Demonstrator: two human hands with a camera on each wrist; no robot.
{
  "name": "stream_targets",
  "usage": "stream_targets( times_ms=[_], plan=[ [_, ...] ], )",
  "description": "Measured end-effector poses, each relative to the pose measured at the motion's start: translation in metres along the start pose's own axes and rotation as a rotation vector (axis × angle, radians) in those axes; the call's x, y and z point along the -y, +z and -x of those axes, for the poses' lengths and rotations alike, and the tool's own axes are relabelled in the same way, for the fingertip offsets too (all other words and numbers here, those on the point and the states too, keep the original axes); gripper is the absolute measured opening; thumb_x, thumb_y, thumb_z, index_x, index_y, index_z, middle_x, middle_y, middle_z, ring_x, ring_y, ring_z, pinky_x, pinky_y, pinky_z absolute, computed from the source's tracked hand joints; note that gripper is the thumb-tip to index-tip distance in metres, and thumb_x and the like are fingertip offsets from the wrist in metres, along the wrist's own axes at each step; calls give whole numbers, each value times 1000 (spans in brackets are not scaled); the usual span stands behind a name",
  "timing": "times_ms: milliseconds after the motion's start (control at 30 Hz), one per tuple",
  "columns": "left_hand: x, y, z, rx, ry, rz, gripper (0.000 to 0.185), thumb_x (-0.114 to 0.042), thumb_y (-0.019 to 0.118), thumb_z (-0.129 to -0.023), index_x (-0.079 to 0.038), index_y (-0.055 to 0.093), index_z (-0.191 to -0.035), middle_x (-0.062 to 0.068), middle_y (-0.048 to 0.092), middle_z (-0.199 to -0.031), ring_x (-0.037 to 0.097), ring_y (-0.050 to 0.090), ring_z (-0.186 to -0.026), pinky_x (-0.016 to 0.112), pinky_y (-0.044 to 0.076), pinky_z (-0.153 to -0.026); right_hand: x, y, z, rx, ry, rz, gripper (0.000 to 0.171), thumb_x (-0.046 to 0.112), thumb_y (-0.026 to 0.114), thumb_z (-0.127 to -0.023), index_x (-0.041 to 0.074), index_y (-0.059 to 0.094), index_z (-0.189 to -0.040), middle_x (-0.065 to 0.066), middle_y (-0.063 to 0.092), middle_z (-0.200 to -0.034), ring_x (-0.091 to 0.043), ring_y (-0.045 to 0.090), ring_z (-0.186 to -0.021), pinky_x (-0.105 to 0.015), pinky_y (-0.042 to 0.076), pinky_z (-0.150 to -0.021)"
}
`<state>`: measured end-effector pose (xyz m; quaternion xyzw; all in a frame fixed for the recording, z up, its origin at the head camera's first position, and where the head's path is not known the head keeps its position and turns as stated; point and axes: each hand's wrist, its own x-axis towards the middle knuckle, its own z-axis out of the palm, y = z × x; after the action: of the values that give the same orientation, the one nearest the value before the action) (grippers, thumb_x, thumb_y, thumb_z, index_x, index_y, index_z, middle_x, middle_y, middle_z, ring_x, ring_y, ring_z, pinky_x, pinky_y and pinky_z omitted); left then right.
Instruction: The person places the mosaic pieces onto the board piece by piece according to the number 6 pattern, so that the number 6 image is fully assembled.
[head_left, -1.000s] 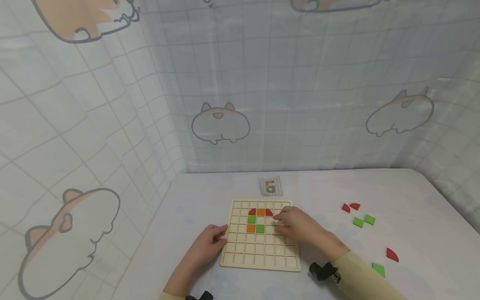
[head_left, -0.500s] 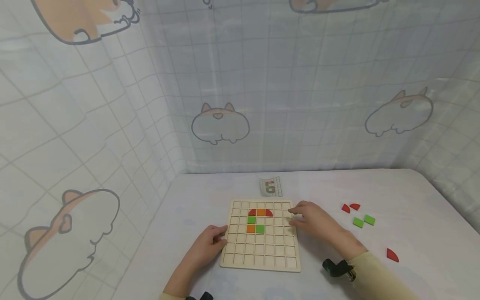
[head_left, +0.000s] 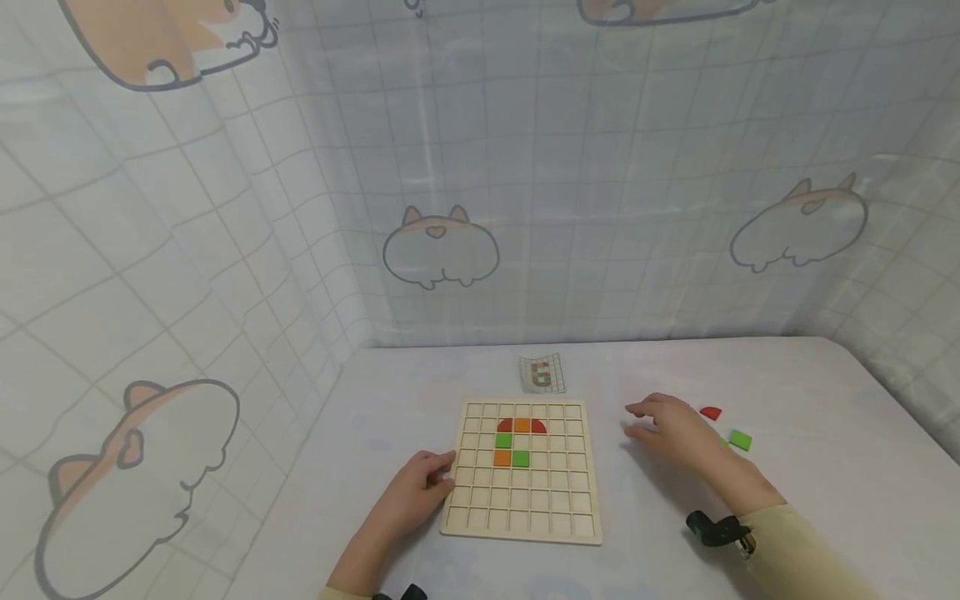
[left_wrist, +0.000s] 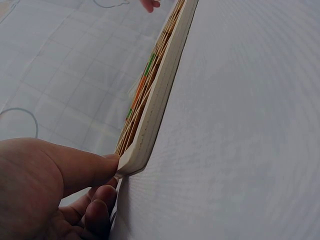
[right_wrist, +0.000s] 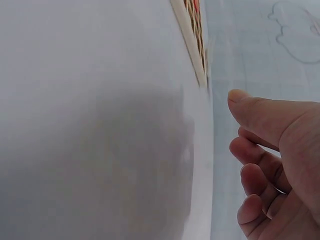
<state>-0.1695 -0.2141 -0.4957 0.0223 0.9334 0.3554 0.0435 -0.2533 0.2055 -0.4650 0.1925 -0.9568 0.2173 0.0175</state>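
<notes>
In the head view, the wooden grid board (head_left: 522, 468) lies at lower centre on the white table (head_left: 825, 492). The left hand (head_left: 417, 487) rests against its left edge, thumb on the rim. The right hand (head_left: 670, 431), fingers loosely apart and holding nothing, hovers right of the board, just beside a red piece (head_left: 710, 412) and a green piece (head_left: 739, 439). A small pattern card (head_left: 541, 372) lies above the board. A patterned curtain (head_left: 480, 167) fills the background.

In the left wrist view, the thumb (left_wrist: 80, 167) presses the board's corner (left_wrist: 135, 162).

In the right wrist view, the fingers (right_wrist: 260, 150) curl loosely, empty, near the board's edge (right_wrist: 192, 40).
</notes>
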Motion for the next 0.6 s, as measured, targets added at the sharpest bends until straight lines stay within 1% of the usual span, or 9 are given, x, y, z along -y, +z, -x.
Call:
stream_targets(
  times_ms=[133,233,333,433,500,600],
  plan=[
    [-1,0,1,-6,-7,4,47,-17,71,-92,-8,60,-136,-3,56,-102,13,51,-86,29,46,-73,-13,-8,4,-18,15,1,41,25,76,-87,2,69,-121,-9,66,-108,-31,62,-99,-50,50,-82],
    [-2,-1,1,-11,-12,3,46,-18,71,-92,-9,61,-136,-4,56,-102,13,51,-86,29,46,-73,-23,-14,7,-44,-2,-4,40,23,75,-88,0,69,-120,-11,66,-106,-31,63,-95,-49,50,-80],
    [-2,-1,1,-12,-17,5,46,-18,71,-92,-10,61,-136,-4,56,-102,12,51,-86,28,46,-74,-33,-18,9,-55,-1,-8,40,21,75,-88,-2,69,-119,-13,65,-106,-27,62,-89,-47,51,-77],
    [-2,-1,1,-8,-3,7,46,-17,71,-91,-9,61,-136,-3,56,-102,13,51,-86,29,46,-73,-42,-21,10,-57,19,11,41,22,76,-88,-3,69,-119,-14,65,-104,-22,59,-80,-43,50,-72],
    [-1,-1,1,-3,-2,7,46,-17,71,-91,-8,61,-136,-3,56,-102,13,51,-86,29,46,-73,-47,-22,10,-55,33,24,41,22,76,-87,-4,69,-118,-15,65,-103,-21,58,-79,-44,50,-74],
    [-1,-1,1,2,6,6,47,-17,71,-91,-8,61,-136,-2,56,-102,14,51,-86,29,45,-73,-53,-24,11,-49,53,37,41,22,77,-87,-6,69,-116,-16,65,-99,-25,58,-81,-49,50,-77]
  ],
)
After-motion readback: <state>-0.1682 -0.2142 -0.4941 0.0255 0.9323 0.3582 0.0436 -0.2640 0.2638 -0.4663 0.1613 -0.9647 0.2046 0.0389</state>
